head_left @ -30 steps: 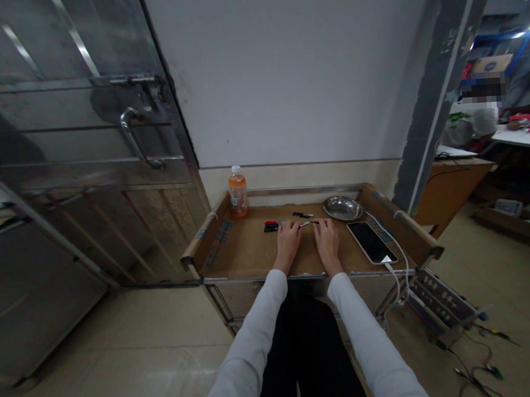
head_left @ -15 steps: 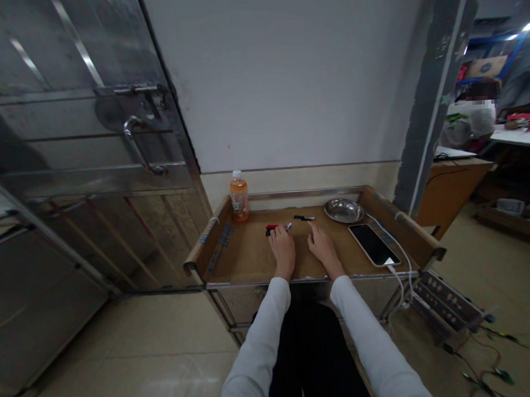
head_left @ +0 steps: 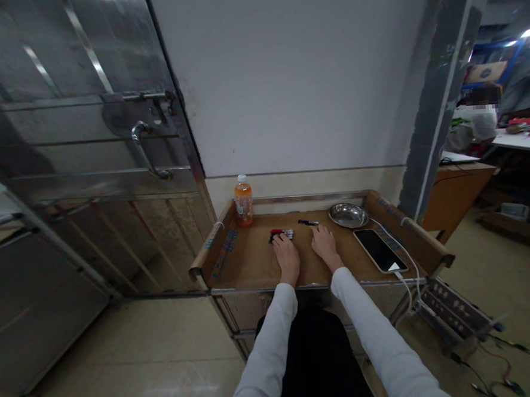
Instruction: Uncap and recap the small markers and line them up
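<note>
My left hand (head_left: pixel 287 258) is over the brown cardboard lining, fingers bent down and closed over a small bunch of markers (head_left: pixel 287 232). Red, black and whitish parts show beyond the fingertips; the hand hides the rest, so their number is unclear. To its right lies a separate black marker (head_left: pixel 308 223) with a pale end. My right hand (head_left: pixel 324 244) rests just in front of that marker, palm down, fingers loosely apart and the fingertips at its right end. Nothing shows in the right hand's grasp.
The cardboard-lined cart top (head_left: pixel 251 265) has raised sides. An orange drink bottle (head_left: pixel 244 204) stands at back left. A shiny metal dish (head_left: pixel 348 216) and a phone (head_left: pixel 379 250) with a white cable lie at right. A metal door (head_left: pixel 86 149) stands left; a person (head_left: pixel 478 116) sits far right.
The markers at my left hand now lie closer together, side by side. My right fingers have drawn slightly back along the black marker's end. The whole view has shifted slightly.
</note>
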`<state>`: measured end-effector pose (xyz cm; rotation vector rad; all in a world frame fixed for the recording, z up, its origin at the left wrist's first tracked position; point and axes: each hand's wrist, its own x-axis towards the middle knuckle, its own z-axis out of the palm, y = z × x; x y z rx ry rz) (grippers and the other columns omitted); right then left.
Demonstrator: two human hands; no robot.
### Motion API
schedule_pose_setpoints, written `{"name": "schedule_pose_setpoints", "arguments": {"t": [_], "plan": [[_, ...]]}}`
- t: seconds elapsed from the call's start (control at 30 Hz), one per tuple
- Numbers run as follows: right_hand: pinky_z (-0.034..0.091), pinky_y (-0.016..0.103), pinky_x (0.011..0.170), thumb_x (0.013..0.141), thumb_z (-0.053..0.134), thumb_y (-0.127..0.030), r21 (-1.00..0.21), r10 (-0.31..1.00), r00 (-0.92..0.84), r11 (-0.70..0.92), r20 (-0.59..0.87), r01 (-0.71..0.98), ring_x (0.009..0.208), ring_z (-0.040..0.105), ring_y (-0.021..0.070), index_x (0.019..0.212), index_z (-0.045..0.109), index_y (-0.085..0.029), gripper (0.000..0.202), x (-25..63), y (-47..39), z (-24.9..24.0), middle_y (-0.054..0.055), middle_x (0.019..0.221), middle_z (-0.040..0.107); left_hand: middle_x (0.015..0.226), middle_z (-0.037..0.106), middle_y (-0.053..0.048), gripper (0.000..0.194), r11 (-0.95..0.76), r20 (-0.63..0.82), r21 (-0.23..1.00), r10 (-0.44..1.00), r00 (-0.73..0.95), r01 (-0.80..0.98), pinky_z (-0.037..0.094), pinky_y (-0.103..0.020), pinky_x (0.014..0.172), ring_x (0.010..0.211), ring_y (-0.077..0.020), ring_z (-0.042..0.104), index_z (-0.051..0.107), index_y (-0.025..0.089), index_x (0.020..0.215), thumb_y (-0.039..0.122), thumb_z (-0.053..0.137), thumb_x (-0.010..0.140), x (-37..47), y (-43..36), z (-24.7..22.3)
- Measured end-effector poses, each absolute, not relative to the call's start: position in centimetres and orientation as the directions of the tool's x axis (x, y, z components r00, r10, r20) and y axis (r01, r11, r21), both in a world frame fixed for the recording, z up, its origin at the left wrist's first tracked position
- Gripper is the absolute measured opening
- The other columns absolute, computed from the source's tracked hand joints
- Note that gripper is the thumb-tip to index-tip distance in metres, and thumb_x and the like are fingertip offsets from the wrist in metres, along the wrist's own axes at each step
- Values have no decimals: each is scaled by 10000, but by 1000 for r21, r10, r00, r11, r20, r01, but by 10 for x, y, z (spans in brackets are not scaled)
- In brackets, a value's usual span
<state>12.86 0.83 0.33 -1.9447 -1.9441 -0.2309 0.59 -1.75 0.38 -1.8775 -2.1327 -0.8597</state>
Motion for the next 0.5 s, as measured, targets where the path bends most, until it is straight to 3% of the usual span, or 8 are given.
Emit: {"name": "schedule_pose_setpoints", "arguments": {"t": [0.23,0.5], "plan": [[401,331,804,884,376,-132,-112,933,23,18,359,994,1026,512,231,1317,498,-334,494,122,30,5,131,1139,555,1087,546,-208,288,14,503,262,851,-149,965,449,-380,865,1012,-262,557,516,46,1102,100,344,878,10,-17,-1],[373,333,844,913,384,-168,-121,917,-9,62,399,991,1041,482,219,1214,582,-325,393,128,22,0,106,1124,561,1260,522,-239,405,-199,490,130,864,111,971,420,-396,977,1191,-269,505,509,42,1217,22,326,856,21,2,-11]]}}
